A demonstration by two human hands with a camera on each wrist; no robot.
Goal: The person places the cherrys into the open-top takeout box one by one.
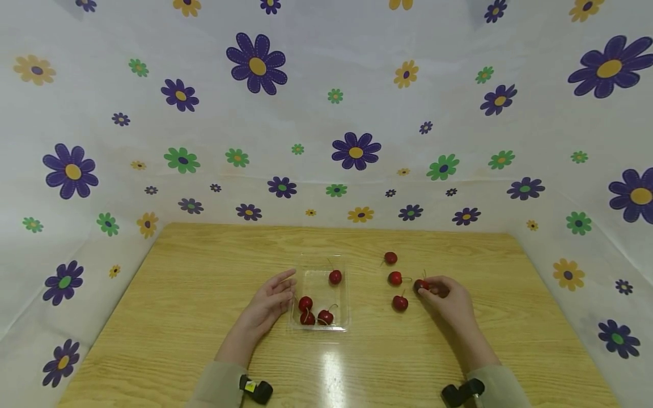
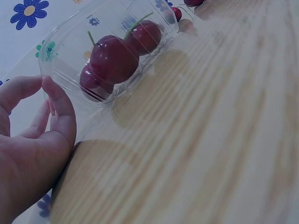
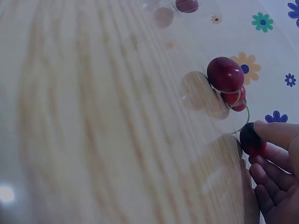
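Observation:
A clear plastic box stands on the table with several red cherries in it, one cherry near its back right. My left hand is at the box's left side, fingers loosely extended, fingertips touching the wall; the left wrist view shows them at the rim. My right hand pinches a dark red cherry between thumb and fingers, stem pointing away, at the table surface. Three loose cherries lie left of that hand: a back one, a middle one and a front one.
The wooden table carries the box left of centre and the loose cherries right of it. A white flower-print cloth rises behind the table and along both sides. Black straps with small devices sit on both sleeves.

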